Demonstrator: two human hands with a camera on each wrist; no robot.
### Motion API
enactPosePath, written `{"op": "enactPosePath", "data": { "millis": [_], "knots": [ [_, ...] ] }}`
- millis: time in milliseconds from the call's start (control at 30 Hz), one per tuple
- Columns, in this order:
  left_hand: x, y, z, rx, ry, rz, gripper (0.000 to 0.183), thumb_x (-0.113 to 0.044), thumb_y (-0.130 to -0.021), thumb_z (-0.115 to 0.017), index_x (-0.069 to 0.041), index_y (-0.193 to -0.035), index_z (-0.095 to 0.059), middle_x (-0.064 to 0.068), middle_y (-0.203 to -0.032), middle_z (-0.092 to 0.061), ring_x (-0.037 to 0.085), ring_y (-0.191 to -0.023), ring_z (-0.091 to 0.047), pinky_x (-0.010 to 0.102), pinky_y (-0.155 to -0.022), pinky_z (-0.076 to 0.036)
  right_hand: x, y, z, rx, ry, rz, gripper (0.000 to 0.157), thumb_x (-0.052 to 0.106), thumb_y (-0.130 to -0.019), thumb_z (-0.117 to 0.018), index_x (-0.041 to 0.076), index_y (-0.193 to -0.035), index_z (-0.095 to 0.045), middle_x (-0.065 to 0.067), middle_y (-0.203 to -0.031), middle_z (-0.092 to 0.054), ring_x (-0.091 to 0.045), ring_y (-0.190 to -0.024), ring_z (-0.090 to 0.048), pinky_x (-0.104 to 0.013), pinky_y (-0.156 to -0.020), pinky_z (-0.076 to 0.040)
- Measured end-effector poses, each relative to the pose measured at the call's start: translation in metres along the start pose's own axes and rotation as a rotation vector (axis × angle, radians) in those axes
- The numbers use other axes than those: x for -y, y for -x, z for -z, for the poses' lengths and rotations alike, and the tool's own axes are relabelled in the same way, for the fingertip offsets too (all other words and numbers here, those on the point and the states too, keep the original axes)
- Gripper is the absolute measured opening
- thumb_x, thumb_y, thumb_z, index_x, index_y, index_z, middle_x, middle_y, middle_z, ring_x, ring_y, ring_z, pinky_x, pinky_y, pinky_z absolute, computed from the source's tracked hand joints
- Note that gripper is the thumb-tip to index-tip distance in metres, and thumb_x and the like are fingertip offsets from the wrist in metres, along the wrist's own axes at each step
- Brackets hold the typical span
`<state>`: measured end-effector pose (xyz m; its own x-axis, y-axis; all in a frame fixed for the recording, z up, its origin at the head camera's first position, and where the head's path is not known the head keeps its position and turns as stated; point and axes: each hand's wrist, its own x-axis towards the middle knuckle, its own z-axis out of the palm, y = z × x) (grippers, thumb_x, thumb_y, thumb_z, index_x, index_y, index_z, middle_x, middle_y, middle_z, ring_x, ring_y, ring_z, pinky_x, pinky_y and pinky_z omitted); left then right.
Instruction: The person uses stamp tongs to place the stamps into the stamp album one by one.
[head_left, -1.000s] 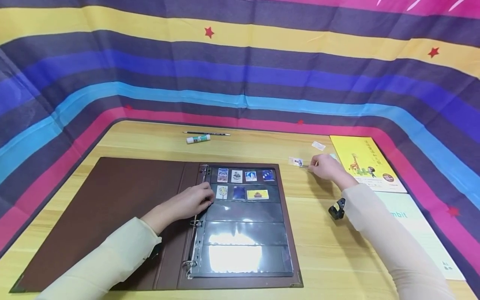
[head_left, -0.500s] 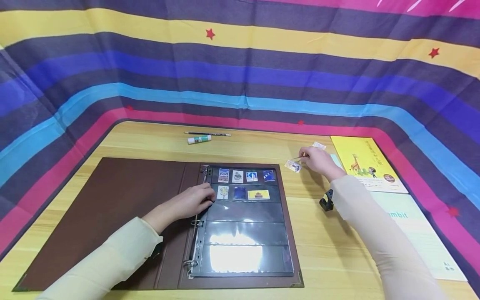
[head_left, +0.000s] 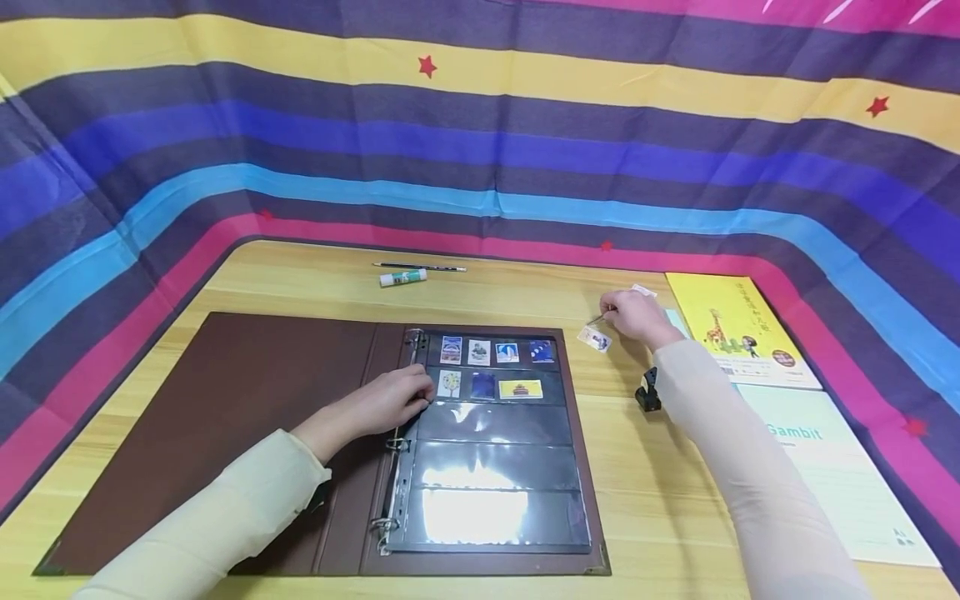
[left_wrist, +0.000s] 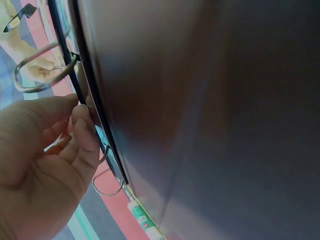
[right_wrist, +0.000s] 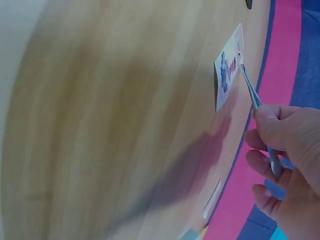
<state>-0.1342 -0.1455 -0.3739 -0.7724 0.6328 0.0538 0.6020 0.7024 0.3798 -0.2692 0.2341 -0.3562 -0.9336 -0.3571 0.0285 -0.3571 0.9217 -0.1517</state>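
Note:
A brown ring-binder stamp album (head_left: 292,367) lies spread on the table. Its black pocket page (head_left: 487,423) carries stamps in the top two rows. At the ring side of that page, my left hand (head_left: 386,400) pinches the edge between thumb and fingers, seen close in the left wrist view. To the right of the album, my right hand (head_left: 633,315) holds metal tweezers (right_wrist: 253,91). Their tips meet one edge of a small pale stamp (right_wrist: 229,67) with a printed picture, which sits tilted at the tabletop. Whether the tips grip it is too fine to tell.
Another small white stamp (head_left: 644,290) lies behind the right hand. Yellow (head_left: 738,321) and pale green (head_left: 832,467) booklets line the right side. A glue stick (head_left: 403,277) and a pencil (head_left: 431,267) lie at the back, before a striped cloth (head_left: 480,150).
The stamp at the tweezers has turned clockwise and shifted slightly toward me. My right hand has moved left and back, its tweezers now reaching the stamp's far edge. The left hand stays put.

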Motion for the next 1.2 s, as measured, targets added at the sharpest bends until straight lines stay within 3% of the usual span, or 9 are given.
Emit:
{"op": "enactPosePath", "data": {
  "millis": [267, 467, 633, 767, 900, 1033, 1200],
  "knots": [
    [-0.001, -0.002, -0.001, -0.009, 0.003, 0.023, 0.006, -0.012, -0.079, -0.054, -0.015, -0.076, -0.051, -0.008, -0.074, -0.039, 0.007, -0.063, -0.04, 0.021, -0.056, -0.036, -0.011, 0.015, 0.01, -0.08, 0.089, 0.069, 0.008, 0.011, -0.076, -0.054, 0.014, -0.068, -0.052, 0.002, -0.066, -0.052, -0.021, -0.064, -0.047, -0.04, -0.06, -0.03],
    [-0.003, -0.003, -0.002, -0.004, -0.004, 0.061, 0.006, -0.012, -0.08, -0.053, -0.015, -0.075, -0.05, -0.007, -0.073, -0.039, 0.007, -0.062, -0.04, 0.022, -0.054, -0.036, -0.013, 0.027, 0.024, -0.081, -0.01, 0.055, 0.007, 0.011, -0.077, -0.052, 0.013, -0.071, -0.053, 0.001, -0.062, -0.048, -0.019, -0.059, -0.043, -0.035, -0.055, -0.029],
    [-0.004, -0.005, -0.002, 0.006, -0.015, 0.071, 0.008, -0.011, -0.08, -0.051, -0.014, -0.073, -0.048, -0.005, -0.071, -0.039, 0.008, -0.06, -0.038, 0.023, -0.053, -0.035, -0.002, 0.034, 0.032, -0.113, -0.134, 0.086, 0.008, 0.008, -0.08, -0.051, 0.011, -0.073, -0.052, -0.001, -0.065, -0.05, -0.017, -0.06, -0.043, -0.033, -0.056, -0.032],
    [-0.005, -0.005, -0.002, 0.015, -0.023, 0.066, 0.009, -0.011, -0.081, -0.05, -0.013, -0.073, -0.047, -0.005, -0.071, -0.038, 0.009, -0.06, -0.038, 0.023, -0.053, -0.034, 0.019, 0.036, 0.035, -0.121, -0.247, 0.111, 0.009, 0.007, -0.081, -0.049, 0.008, -0.072, -0.05, -0.003, -0.065, -0.048, -0.017, -0.059, -0.041, -0.032, -0.057, -0.033],
    [-0.005, -0.005, -0.002, 0.021, -0.02, 0.06, 0.008, -0.011, -0.082, -0.049, -0.012, -0.074, -0.047, -0.005, -0.072, -0.038, 0.009, -0.06, -0.038, 0.023, -0.054, -0.034, 0.051, 0.038, 0.033, -0.079, -0.35, 0.117, 0.009, 0.009, -0.082, -0.049, 0.005, -0.075, -0.051, -0.003, -0.066, -0.047, -0.016, -0.059, -0.04, -0.03, -0.057, -0.035],
    [-0.006, -0.005, -0.002, 0.025, -0.018, 0.058, 0.008, -0.011, -0.083, -0.047, -0.012, -0.075, -0.046, -0.005, -0.072, -0.037, 0.009, -0.06, -0.038, 0.023, -0.053, -0.034, 0.087, 0.039, 0.023, -0.049, -0.431, 0.113, 0.008, 0.009, -0.081, -0.049, 0.004, -0.078, -0.053, -0.004, -0.067, -0.048, -0.016, -0.06, -0.042, -0.029, -0.057, -0.037],
    [-0.005, -0.005, -0.002, 0.027, -0.016, 0.046, 0.009, -0.011, -0.083, -0.046, -0.013, -0.075, -0.045, -0.004, -0.072, -0.037, 0.009, -0.061, -0.037, 0.023, -0.054, -0.034, 0.124, 0.034, 0.001, -0.052, -0.457, 0.11, 0.005, 0.008, -0.079, -0.049, 0.007, -0.075, -0.053, -0.001, -0.065, -0.048, -0.013, -0.057, -0.043, -0.027, -0.055, -0.037]
  ]
}}
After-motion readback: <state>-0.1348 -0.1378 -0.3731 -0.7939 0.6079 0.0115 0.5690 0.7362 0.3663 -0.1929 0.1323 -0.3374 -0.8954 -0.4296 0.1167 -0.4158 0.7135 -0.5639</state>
